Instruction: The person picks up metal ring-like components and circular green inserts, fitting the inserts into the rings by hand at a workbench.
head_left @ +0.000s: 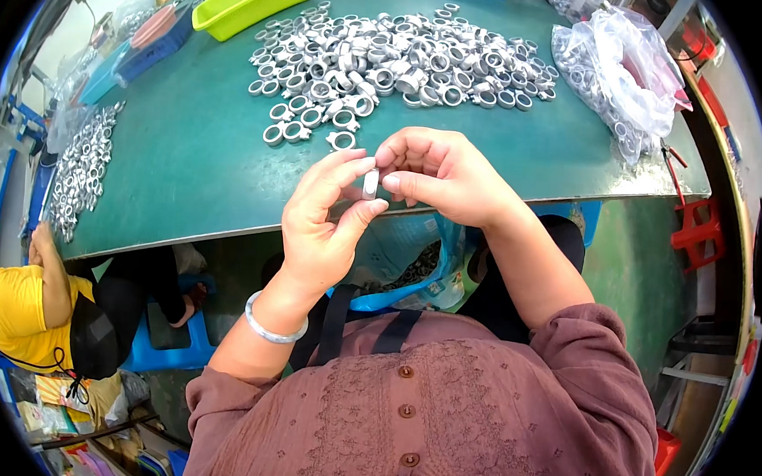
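Note:
Just past the table's front edge, my left hand point(320, 213) pinches a small silver-grey metal ring point(370, 185) between thumb and fingertips. The ring is held upright, edge toward me. Close against its right side is my right hand point(436, 174), fingers curled in and thumb bent toward the fingertips. Whatever lies between those right fingertips is too small or hidden to make out. Beyond my hands, a large pile of similar grey metal rings point(407, 60), many with a small lug, spreads over the green table point(195, 159). A few loose rings lie nearest my left fingers.
A yellow-green tray point(251, 5) stands at the far left, and a clear plastic bag point(618, 69) of rings at the far right. Below the table edge hangs an open blue bag point(397, 269). A person in a yellow shirt point(17, 314) sits left by another parts pile point(83, 166).

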{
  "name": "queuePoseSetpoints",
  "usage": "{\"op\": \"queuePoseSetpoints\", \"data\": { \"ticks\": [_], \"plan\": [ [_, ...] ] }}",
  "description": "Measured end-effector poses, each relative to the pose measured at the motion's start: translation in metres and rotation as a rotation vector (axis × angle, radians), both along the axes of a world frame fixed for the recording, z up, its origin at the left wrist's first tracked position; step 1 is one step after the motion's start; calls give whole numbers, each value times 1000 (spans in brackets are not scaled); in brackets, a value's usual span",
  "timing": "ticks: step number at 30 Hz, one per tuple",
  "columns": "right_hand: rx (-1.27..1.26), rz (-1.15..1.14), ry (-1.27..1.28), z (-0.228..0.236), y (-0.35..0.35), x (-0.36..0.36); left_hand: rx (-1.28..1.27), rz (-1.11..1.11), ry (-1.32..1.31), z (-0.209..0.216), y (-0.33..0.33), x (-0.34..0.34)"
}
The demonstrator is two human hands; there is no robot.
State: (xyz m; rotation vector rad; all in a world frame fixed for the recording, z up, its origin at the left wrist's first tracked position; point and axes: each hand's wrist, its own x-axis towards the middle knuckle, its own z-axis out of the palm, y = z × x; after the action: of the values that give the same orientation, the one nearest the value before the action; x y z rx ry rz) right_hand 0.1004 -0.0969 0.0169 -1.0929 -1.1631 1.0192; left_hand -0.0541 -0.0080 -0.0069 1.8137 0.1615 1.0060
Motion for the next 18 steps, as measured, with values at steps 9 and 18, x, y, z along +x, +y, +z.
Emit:
{"op": "queuePoseSetpoints", "data": {
  "ticks": [9,18],
  "plan": [
    [69,10,-65,4,-9,-3,129,147,100,1,-3,2],
    [47,11,24,1,-10,0,157,130,151,1,-3,1]
  ]
}}
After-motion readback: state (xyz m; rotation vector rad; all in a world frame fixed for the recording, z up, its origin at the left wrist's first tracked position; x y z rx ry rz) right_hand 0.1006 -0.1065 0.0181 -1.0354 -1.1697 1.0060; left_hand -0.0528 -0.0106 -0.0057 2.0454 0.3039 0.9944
